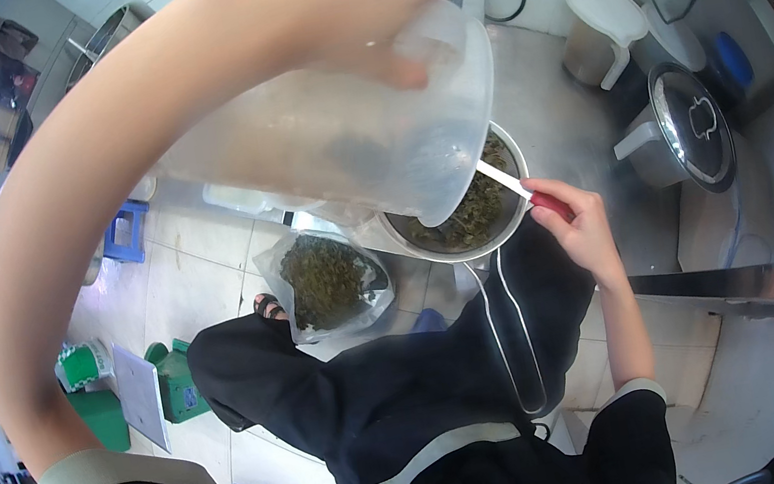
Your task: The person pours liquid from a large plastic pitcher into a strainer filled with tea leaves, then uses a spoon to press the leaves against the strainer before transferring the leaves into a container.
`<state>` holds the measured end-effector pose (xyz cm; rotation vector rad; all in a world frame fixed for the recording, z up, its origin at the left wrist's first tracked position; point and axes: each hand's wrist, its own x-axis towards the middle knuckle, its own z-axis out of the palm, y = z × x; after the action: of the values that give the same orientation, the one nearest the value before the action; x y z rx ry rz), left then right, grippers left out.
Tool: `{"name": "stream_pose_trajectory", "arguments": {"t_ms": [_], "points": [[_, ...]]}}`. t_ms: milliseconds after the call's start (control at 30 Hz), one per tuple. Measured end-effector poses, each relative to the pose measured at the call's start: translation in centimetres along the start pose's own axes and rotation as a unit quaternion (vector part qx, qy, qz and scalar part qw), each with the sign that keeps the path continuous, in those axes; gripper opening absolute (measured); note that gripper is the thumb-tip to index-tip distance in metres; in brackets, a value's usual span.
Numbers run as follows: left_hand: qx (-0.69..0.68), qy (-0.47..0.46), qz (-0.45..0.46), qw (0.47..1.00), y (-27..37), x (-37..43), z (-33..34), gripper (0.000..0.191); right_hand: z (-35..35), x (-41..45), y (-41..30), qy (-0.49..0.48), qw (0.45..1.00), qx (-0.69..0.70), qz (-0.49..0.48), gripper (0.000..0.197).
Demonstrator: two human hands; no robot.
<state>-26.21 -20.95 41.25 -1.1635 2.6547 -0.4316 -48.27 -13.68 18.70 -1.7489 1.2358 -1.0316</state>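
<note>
My left hand (379,0) grips a large translucent plastic pitcher (310,140) near its rim. The pitcher is tipped well over, its mouth facing down to the right above a round metal strainer (520,152). Wet dark green leaves (478,216) lie in the strainer, whose long wire handle (497,331) points towards me over my leg. Between the fingers of my right hand (578,223) is the red grip of a white-shafted utensil (519,187). Its far end is hidden behind the pitcher's mouth. What supports the strainer is mostly hidden.
A clear plastic bag of leaves (323,282) stands on the tiled floor. On the steel counter at right are a white-lidded pitcher (600,29) and a pitcher under a metal lid (691,125). A green weighing scale (180,385) and a blue stool (127,234) are at left.
</note>
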Motion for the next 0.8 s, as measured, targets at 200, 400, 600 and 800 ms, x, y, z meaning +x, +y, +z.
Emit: {"name": "stream_pose_trajectory", "arguments": {"t_ms": [200,400,600,800], "points": [[0.021,0.065,0.068,0.995,0.0,-1.6,1.0,0.048,-0.3,0.3,-2.1,0.031,0.996,0.067,-0.056,0.027],[0.05,0.089,0.115,0.988,1.6,-1.6,1.6,0.044,5.2,5.1,-4.7,0.028,0.975,-0.05,-0.216,0.02],[0.07,0.101,0.115,0.986,0.7,-2.6,1.3,0.043,5.4,3.2,-3.9,0.034,0.979,-0.097,-0.177,0.021],[0.042,0.09,0.101,0.99,-0.4,-3.2,2.9,0.043,1.9,-1.1,-1.2,0.039,0.985,-0.13,-0.103,0.026]]}}
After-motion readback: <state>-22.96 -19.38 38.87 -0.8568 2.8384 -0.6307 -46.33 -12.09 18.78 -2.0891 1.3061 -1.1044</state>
